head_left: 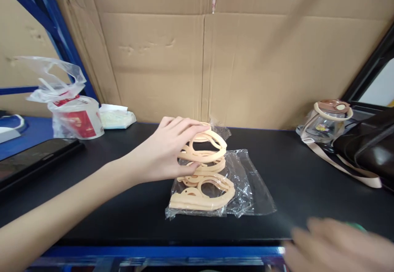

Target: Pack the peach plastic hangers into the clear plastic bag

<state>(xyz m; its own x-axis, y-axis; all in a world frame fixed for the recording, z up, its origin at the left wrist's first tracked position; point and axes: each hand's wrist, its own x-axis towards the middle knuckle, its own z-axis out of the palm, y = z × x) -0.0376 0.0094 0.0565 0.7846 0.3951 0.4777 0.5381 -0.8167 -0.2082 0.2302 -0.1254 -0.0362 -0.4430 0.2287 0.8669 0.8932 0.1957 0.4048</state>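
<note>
Here the left hand [163, 151] holds a stack of flat peach-coloured plastic pieces with oval cut-outs [205, 153], and the fingers are closed around the upper pieces: four fingers lie over the top and the thumb presses from below. The stack rests on a crinkled clear plastic bag [246, 186], which lies on the black table top [295, 169]. The lowest pieces are partly inside this bag, at its left part. The long axis of the pieces runs roughly from left to right, so they point away from the palm, toward the right side of the bag.

The right hand [332, 245] is blurred at the lower edge, in front of the bag and to its right, well apart from the stack. I cannot tell if its fingers are spread or curled. The left hand is clearly the nearer one.

Behind the bag stands a brown cardboard wall [246, 58]. Far to the right of the bag lies a clear bottle with a beige lid and strap [328, 120].
</note>
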